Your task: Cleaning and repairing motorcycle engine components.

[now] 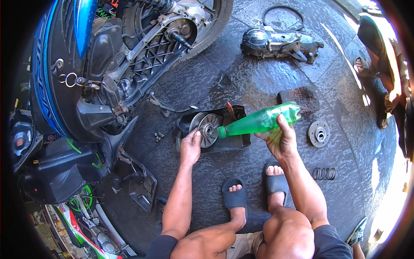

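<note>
My left hand grips the rim of a round metal pulley, a finned disc with a central hub, held tilted over a black rectangular tray. In my right hand is a green plastic bottle, lying nearly level with its neck pointing left. The bottle's mouth is close to the pulley's hub; I cannot tell whether liquid is coming out. A thing with an orange handle leans in the tray's far side.
A partly dismantled blue-black scooter fills the upper left. Far right on the tiled floor lie a crankcase cover and a drive belt. A round metal plate and a coil spring lie right. Another person's foot is beyond.
</note>
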`<control>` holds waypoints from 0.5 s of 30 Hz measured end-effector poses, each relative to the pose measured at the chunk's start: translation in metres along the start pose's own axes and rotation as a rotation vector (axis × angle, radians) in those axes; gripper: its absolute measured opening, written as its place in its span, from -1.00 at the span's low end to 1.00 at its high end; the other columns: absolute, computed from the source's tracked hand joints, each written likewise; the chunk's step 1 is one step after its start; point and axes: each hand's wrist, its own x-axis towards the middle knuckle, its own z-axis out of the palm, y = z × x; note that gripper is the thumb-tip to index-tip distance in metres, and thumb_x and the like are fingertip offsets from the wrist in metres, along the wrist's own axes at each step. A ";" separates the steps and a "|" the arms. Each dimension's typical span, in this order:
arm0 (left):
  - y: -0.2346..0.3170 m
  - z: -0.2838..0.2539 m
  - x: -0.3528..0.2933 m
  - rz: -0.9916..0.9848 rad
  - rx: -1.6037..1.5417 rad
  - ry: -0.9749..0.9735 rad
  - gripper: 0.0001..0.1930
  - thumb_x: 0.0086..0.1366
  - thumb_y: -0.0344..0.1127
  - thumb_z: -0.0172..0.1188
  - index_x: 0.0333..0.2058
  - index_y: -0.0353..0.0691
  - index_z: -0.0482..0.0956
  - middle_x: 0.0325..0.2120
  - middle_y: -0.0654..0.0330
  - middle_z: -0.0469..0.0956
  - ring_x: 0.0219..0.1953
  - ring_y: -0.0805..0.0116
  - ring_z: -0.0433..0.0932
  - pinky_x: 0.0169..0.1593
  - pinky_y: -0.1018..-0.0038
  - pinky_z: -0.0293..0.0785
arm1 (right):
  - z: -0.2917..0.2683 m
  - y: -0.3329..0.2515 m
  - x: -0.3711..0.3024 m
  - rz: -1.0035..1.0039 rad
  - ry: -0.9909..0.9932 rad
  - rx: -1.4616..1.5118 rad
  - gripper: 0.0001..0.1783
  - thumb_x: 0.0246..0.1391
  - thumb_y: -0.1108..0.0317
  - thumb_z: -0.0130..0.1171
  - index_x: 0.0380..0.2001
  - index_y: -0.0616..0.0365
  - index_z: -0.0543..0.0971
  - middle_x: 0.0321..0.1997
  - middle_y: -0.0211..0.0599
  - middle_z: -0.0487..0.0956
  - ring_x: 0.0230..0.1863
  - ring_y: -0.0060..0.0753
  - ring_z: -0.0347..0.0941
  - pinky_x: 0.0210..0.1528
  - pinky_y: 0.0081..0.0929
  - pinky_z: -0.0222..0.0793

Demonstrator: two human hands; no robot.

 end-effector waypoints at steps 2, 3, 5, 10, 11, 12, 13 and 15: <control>0.000 0.003 -0.001 -0.034 -0.047 0.005 -0.57 0.43 -0.13 0.07 0.04 -0.41 0.55 -0.16 -0.05 0.66 -0.06 0.26 0.61 0.05 0.41 0.46 | -0.022 -0.003 0.004 0.032 0.036 0.103 -0.49 0.15 0.08 0.28 0.06 0.09 0.43 0.00 -0.18 0.57 -0.01 -0.16 0.57 -0.13 -0.11 0.67; -0.005 -0.002 -0.001 -0.039 -0.041 0.006 -0.57 0.43 -0.12 0.06 0.04 -0.40 0.55 -0.17 -0.03 0.67 -0.07 0.29 0.61 0.03 0.42 0.46 | -0.031 -0.003 0.002 0.040 0.097 0.180 -0.50 0.13 0.03 0.28 0.03 0.06 0.46 -0.01 -0.22 0.58 -0.01 -0.17 0.57 -0.13 -0.12 0.66; -0.012 -0.007 -0.001 -0.047 -0.071 0.014 -0.57 0.43 -0.12 0.06 0.04 -0.39 0.55 -0.17 -0.01 0.67 -0.09 0.32 0.61 0.02 0.43 0.46 | -0.044 -0.011 -0.013 0.022 0.190 0.254 -0.52 0.12 -0.06 0.27 -0.03 0.00 0.52 -0.02 -0.28 0.61 0.02 -0.19 0.57 -0.10 -0.11 0.63; -0.004 0.000 0.002 -0.036 -0.080 -0.002 -0.57 0.44 -0.15 0.06 0.05 -0.42 0.53 -0.16 -0.01 0.66 -0.08 0.31 0.60 0.02 0.43 0.45 | -0.119 -0.018 -0.049 -0.206 0.680 -0.381 -0.56 0.04 0.17 0.40 -0.05 0.03 0.51 -0.07 -0.34 0.56 -0.01 -0.23 0.52 -0.14 -0.02 0.63; -0.010 -0.001 0.001 -0.035 -0.084 -0.008 -0.57 0.44 -0.15 0.06 0.05 -0.42 0.53 -0.16 -0.01 0.66 -0.08 0.31 0.60 0.02 0.43 0.45 | -0.126 -0.012 -0.050 -0.248 0.812 -0.374 -0.49 -0.03 0.26 0.45 -0.02 0.02 0.48 -0.04 -0.35 0.51 0.02 -0.23 0.48 -0.14 0.04 0.61; -0.018 0.000 0.003 0.032 -0.037 0.014 -0.57 0.44 -0.12 0.06 0.08 -0.36 0.53 -0.21 0.10 0.64 -0.22 0.42 0.58 -0.18 0.49 0.51 | -0.133 -0.007 -0.049 -0.250 0.833 -0.301 -0.45 -0.03 0.24 0.46 0.02 0.01 0.45 -0.01 -0.34 0.49 0.04 -0.22 0.46 -0.13 0.06 0.59; -0.024 0.000 0.007 0.098 0.012 0.038 -0.56 0.44 -0.09 0.07 0.10 -0.30 0.53 -0.27 0.21 0.63 -0.36 0.54 0.56 -0.39 0.54 0.57 | -0.141 -0.003 -0.049 -0.251 0.852 -0.228 -0.40 -0.04 0.23 0.46 0.05 0.00 0.42 0.02 -0.32 0.48 0.06 -0.21 0.45 -0.12 0.08 0.58; -0.026 -0.001 0.005 0.062 0.018 0.025 -0.55 0.44 -0.09 0.08 0.11 -0.31 0.52 -0.25 0.18 0.62 -0.34 0.52 0.56 -0.39 0.54 0.58 | -0.139 -0.004 -0.053 -0.213 0.780 -0.186 -0.32 -0.04 0.16 0.47 0.11 -0.02 0.37 0.06 -0.29 0.46 0.08 -0.19 0.44 -0.10 0.04 0.56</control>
